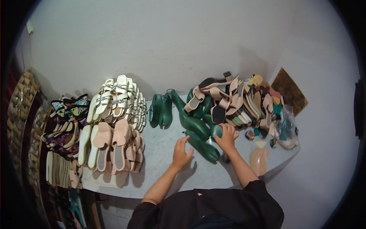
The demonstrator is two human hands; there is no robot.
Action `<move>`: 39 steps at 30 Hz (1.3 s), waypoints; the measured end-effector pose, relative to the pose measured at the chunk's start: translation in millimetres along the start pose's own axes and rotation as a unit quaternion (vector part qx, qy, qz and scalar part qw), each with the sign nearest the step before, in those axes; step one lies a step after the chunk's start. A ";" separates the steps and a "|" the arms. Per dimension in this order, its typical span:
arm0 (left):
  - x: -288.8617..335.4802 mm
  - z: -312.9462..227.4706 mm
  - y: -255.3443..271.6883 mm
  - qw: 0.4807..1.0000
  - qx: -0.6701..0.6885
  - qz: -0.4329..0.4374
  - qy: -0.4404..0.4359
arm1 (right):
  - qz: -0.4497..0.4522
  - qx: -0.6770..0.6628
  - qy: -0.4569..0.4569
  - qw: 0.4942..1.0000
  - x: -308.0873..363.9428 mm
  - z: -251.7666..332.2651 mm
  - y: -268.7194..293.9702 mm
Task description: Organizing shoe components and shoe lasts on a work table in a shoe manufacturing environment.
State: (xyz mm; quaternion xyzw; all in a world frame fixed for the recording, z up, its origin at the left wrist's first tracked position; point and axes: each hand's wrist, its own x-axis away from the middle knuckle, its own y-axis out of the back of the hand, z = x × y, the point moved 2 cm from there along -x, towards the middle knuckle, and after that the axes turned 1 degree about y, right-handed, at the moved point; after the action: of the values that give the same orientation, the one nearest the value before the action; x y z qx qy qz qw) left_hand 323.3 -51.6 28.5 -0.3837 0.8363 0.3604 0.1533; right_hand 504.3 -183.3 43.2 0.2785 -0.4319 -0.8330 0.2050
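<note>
The pale tabletop [158, 147] carries the green shoe lasts [193, 125], clustered ahead of the hands. They look stiff, smooth and solid, so probably fairly heavy and a little slippery; the narrower middle seems the surest hold. The right hand [227, 136] lies against one last [216, 131], though from here I cannot tell whether its grip is closed. The left hand's [182, 153] grip is released, near the front last [204, 147]. No writing is legible.
</note>
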 end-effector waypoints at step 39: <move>90.9 47.3 30.6 0.934 -0.079 -0.231 0.262 | 0.243 -0.691 -0.285 0.618 78.9 71.3 -70.8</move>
State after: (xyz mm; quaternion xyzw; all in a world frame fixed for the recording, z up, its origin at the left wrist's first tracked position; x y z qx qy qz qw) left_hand 239.5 -52.1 -37.8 -0.6579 0.7039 0.2665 -0.0234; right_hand 391.4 -147.7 -4.9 -0.3123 0.1819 -0.8430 0.3985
